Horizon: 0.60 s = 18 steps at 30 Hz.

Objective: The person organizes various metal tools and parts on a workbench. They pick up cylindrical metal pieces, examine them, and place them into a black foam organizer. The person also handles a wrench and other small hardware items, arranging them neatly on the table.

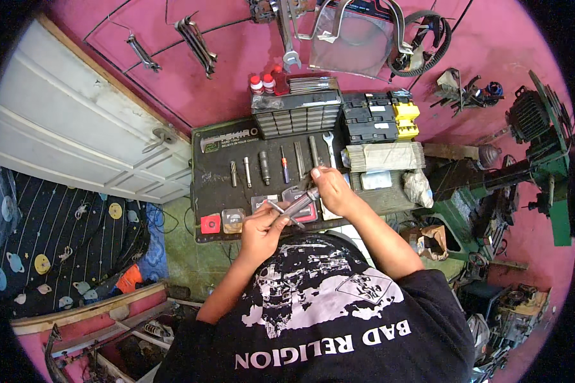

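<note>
Above the near edge of the dark workbench mat (211, 191) I hold a grey metal T-handled tool (294, 208), a thick round body with a thin crossbar. My left hand (260, 236) is closed round it near the crossbar. The fingers of my right hand (333, 190) pinch its far end. Beyond my hands lies a row of tools: a fluted bit (234, 173), a socket extension (248, 172), a thick metal cylinder (264, 167), a slim screwdriver (285, 165), a flat bar (299, 159), a round rod (314, 150) and a wrench (329, 148).
A red case (211, 223) and a clear case (234, 221) sit at the bench's front left. Behind the tools stand a drawer cabinet (299, 119) and black and yellow boxes (380, 118). A green machine (543, 153) is at right, a white door (76, 115) at left.
</note>
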Tool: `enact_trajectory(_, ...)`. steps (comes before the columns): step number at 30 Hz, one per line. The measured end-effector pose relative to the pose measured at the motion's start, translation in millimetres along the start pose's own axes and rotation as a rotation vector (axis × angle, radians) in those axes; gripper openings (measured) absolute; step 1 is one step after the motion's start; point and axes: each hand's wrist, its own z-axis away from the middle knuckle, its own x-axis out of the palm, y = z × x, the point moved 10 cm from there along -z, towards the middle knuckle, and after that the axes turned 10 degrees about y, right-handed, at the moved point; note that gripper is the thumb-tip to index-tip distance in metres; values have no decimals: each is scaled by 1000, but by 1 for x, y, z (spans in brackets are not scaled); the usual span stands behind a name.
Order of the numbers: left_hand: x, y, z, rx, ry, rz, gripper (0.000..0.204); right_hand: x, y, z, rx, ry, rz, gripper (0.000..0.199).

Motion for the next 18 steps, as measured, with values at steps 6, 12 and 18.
enact_trajectory(6, -1, 38, 1, 345, 53, -342, 20, 10, 14, 7, 173, -85, 189, 48)
enact_trajectory(12, -6, -24, 2, -124, 39, 145, 21, 11, 54, 23, 725, -70, -429, 55)
enact_trajectory(18, 19, -53, 23, -460, 37, 892, 17, 1, -41, 6, -9, 33, -331, 58)
